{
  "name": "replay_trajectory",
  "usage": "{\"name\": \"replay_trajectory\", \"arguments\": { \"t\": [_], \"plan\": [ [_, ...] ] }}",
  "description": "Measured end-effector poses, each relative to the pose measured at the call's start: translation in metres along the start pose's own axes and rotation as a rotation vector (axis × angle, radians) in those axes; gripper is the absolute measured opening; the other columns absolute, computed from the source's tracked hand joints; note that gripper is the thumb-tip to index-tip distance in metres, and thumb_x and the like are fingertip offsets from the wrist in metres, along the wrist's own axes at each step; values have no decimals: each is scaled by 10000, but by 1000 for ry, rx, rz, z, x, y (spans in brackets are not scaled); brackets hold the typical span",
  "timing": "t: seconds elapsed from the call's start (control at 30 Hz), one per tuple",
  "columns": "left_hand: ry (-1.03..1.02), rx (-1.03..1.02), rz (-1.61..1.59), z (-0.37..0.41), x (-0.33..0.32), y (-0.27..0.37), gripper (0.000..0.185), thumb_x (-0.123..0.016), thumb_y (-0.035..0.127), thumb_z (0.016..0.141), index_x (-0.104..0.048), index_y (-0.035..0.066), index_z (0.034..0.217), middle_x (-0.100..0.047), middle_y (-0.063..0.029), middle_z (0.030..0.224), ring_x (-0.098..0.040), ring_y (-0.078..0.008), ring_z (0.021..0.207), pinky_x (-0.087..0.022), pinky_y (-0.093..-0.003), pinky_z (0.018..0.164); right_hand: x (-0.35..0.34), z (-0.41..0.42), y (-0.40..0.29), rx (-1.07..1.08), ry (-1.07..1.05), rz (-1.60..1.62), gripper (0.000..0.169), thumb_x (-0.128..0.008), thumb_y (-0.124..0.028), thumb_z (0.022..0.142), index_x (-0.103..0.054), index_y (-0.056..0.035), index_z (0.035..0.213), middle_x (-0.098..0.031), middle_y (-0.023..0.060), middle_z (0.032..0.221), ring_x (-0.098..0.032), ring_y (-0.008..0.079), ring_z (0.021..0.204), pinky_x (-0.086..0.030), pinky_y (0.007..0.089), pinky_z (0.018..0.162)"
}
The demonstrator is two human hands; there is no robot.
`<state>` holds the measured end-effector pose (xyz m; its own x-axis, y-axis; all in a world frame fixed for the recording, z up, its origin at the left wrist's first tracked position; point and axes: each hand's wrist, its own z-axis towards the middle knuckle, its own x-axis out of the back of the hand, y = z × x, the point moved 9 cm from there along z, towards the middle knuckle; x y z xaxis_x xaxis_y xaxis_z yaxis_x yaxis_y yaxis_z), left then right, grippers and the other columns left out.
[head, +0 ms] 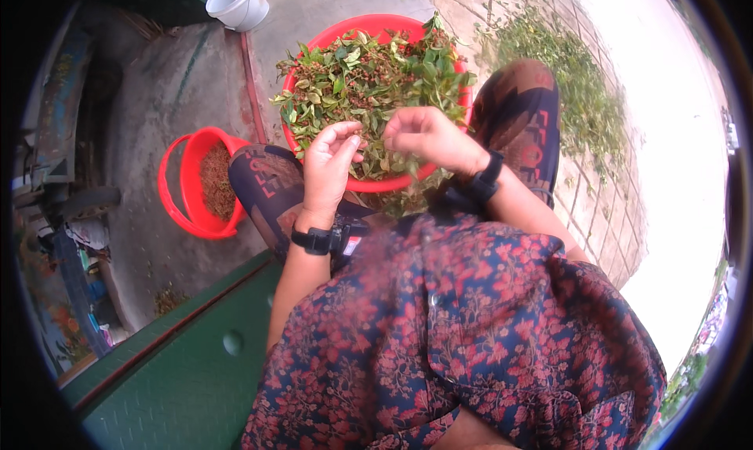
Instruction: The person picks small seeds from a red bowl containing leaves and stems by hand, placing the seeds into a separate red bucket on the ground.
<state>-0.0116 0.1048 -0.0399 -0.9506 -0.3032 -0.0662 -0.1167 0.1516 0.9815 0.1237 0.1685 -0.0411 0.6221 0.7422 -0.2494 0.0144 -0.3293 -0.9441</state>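
A large red plastic basin (385, 186) stands between my knees, heaped with leafy sprigs (335, 82) that bear small reddish-brown berries. Over its near part, my left hand (334, 159) pinches a small cluster of berries (361, 137) between thumb and fingertips. My right hand (432, 137) is just to the right of it, fingers curled together and a little blurred; whether anything is between them does not show. To the left of my left knee, a red plastic bucket (187, 173) holds a mass of loose reddish-brown berries (217, 182).
A white bucket (250, 12) stands on the concrete at the upper left. Leafy cuttings (579, 85) lie spread on the paving beyond my right knee. A green metal surface (194, 356) runs along my left side. Vehicle parts and clutter line the far left.
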Motion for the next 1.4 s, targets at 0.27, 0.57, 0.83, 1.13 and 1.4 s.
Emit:
{"name": "replay_trajectory", "arguments": {
  "t": [0.27,0.57,0.83,1.13,1.4],
  "plan": [
    [55,103,-238,1,35,-10,190,-499,35,920,-578,-11,1088,-610,-65,979,-604,-141,838,-525,-266,721,19,-23,-23,-44,76,76,69,-625,-72,865,-625,-29,919,-640,-17,834,-582,51,777,-455,194,729],
    [122,84,-880,-30,106,3,210,-479,185,923,-583,19,998,-581,-84,1051,-557,-196,914,-500,-302,757,259,-163,-189,268,1365,-1930,285,-633,-253,897,-657,-44,1089,-694,121,920,-657,176,899,-506,278,778],
    [164,121,-893,-45,122,-28,155,-467,203,980,-514,59,945,-446,-9,795,-402,-100,616,-348,-226,538,9,15,-82,259,219,-815,111,-678,-107,815,-614,-30,863,-645,87,711,-619,169,642,-489,290,618],
    [241,155,-676,-58,111,-36,85,-524,138,953,-530,53,952,-488,-6,759,-444,-83,595,-348,-206,500,-96,76,-31,454,-72,-1342,213,-597,-134,779,-672,-120,978,-602,90,929,-625,292,885,-514,420,731],
    [232,197,-614,-57,106,-40,85,-546,124,942,-547,40,950,-524,-10,750,-460,-73,574,-354,-194,492,-109,84,-7,574,-214,-1584,220,-552,-108,759,-670,-144,942,-600,34,876,-573,235,944,-477,337,799]
  ]
}}
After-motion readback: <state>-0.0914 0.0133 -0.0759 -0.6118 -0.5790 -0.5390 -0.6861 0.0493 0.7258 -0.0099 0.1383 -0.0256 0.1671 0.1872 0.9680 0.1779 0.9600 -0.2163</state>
